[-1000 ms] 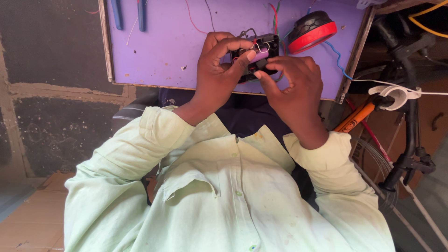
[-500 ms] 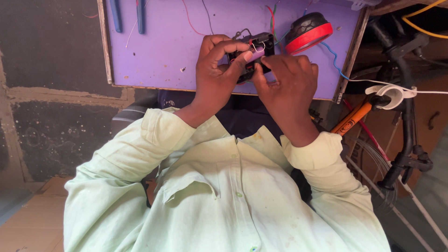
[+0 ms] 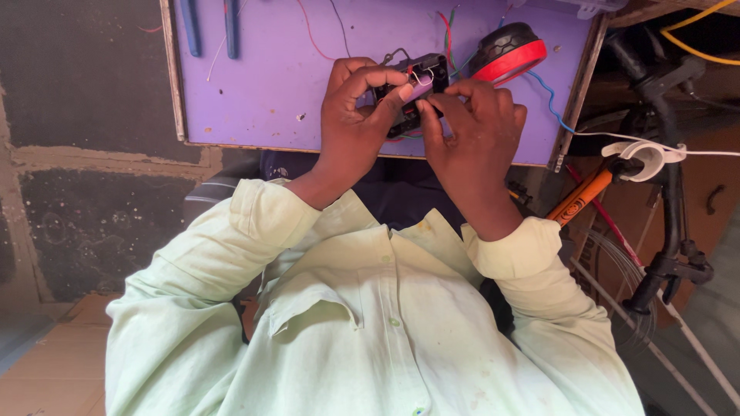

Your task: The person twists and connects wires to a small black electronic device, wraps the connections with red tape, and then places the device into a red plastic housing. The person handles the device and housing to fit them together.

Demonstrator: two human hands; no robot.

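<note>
Head view: both hands, left (image 3: 354,127) and right (image 3: 474,131), pinch a black wired part (image 3: 420,85) over a purple board (image 3: 270,92), red-black wheel (image 3: 510,50) just beyond, bicycle (image 3: 663,200) to the right.

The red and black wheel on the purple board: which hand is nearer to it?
Right. The right hand sits just below and beside the red and black wheel; the left hand is farther off, beyond the small black part.
</note>
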